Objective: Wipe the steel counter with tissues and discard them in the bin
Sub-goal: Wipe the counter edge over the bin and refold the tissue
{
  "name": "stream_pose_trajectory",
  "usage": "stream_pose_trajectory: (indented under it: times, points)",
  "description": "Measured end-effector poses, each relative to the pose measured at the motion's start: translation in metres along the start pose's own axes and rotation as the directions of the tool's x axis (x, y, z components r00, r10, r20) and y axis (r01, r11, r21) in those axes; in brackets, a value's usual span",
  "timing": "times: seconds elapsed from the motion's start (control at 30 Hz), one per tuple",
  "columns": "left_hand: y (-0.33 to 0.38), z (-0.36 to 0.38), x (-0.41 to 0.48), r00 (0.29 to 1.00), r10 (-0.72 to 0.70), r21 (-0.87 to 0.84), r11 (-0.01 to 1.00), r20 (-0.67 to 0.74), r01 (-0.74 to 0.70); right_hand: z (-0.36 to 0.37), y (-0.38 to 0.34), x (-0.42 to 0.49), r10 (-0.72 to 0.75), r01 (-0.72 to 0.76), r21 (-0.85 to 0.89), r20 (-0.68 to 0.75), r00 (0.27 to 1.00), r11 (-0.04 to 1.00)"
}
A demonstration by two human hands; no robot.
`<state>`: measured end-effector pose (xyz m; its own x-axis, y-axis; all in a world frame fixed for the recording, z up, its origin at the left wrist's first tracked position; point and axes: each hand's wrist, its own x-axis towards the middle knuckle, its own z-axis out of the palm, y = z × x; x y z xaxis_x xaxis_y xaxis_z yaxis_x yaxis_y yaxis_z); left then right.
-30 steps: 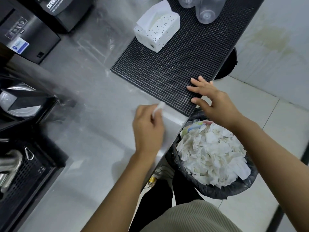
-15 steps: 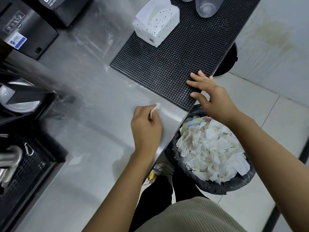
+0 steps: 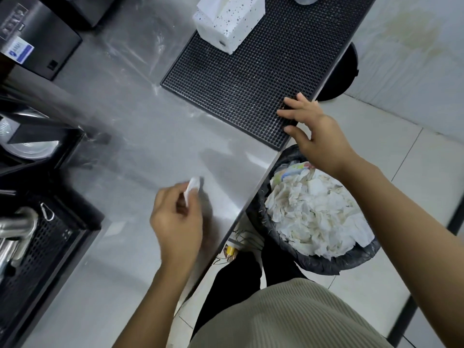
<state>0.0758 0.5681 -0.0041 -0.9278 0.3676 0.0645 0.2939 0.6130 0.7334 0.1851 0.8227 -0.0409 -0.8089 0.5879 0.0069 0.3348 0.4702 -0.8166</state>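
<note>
The left hand (image 3: 177, 217) is over the steel table (image 3: 150, 136), just in from its right edge, at about 6 o'clock from the middle of the view. Its fingers are curled in and pinch a small crumpled white tissue (image 3: 192, 185), which sticks out past the fingertips toward 12 o'clock. Motion blur hides whether the tissue touches the steel.

The right hand (image 3: 313, 131) is at 2 o'clock from the left one. Its fingers are spread and nearly straight, holding nothing, with the tips resting on the near corner of a black studded mat (image 3: 238, 71). The mat runs along the table's right edge toward 12 o'clock. A white speckled tissue box (image 3: 226, 23) stands on its far end.

The bin (image 3: 326, 266), lined with a black bag, stands on the floor just beside the table edge, at 3 o'clock from the left hand. It is heaped to the rim with white wads (image 3: 313, 214).

A black machine (image 3: 37, 46) stands at 10 o'clock, and a perforated black grate (image 3: 37, 247) lies at 8 o'clock.
</note>
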Motion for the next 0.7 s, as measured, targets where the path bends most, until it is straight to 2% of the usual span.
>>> stream_pose_trajectory:
  times: [0.07, 0.17, 0.27, 0.33, 0.37, 0.43, 0.47, 0.57, 0.63, 0.7]
  points:
    - [-0.017, -0.009, -0.02, 0.999, -0.023, 0.086, 0.996, 0.034, 0.02, 0.002, -0.005, -0.017, -0.01, 0.011, 0.007, -0.091, 0.996, 1.0]
    - [-0.015, 0.007, -0.036, 0.996, -0.02, 0.073, 0.997, 0.086, 0.014, 0.005, -0.013, -0.048, 0.023, -0.008, 0.067, -0.219, 0.975, 0.998]
    - [0.014, 0.039, -0.035, 0.986, 0.098, 0.012, 0.995, 0.137, -0.1, 0.009, -0.012, -0.075, 0.08, -0.061, 0.091, -0.228, 0.97, 0.994]
    - [0.034, 0.063, -0.031, 0.954, 0.19, -0.029, 0.982, 0.234, -0.189, 0.013, -0.009, -0.089, 0.113, -0.098, 0.081, -0.207, 0.972, 0.992]
    - [0.042, 0.075, -0.027, 0.932, 0.205, -0.064, 0.979, 0.299, -0.194, 0.014, -0.008, -0.095, 0.118, -0.104, 0.08, -0.199, 0.973, 0.991]
    - [0.053, 0.088, -0.024, 0.908, 0.146, -0.153, 0.984, 0.394, -0.091, 0.016, -0.008, -0.104, 0.119, -0.106, 0.077, -0.185, 0.976, 0.991]
    - [0.056, 0.084, -0.024, 0.917, 0.104, -0.184, 0.982, 0.385, -0.034, 0.015, -0.008, -0.109, 0.125, -0.114, 0.076, -0.174, 0.977, 0.991]
    - [0.047, 0.054, -0.019, 0.972, 0.033, -0.217, 0.976, 0.233, 0.018, 0.013, -0.004, -0.12, 0.158, -0.142, 0.108, -0.159, 0.975, 0.984]
    - [0.036, 0.035, -0.006, 0.992, 0.018, -0.142, 0.99, 0.122, -0.001, 0.014, 0.001, -0.126, 0.157, -0.14, 0.118, -0.156, 0.975, 0.983]
    - [0.032, 0.038, 0.008, 0.993, 0.046, -0.002, 0.999, 0.104, -0.046, 0.013, 0.005, -0.128, 0.162, -0.142, 0.128, -0.166, 0.973, 0.982]
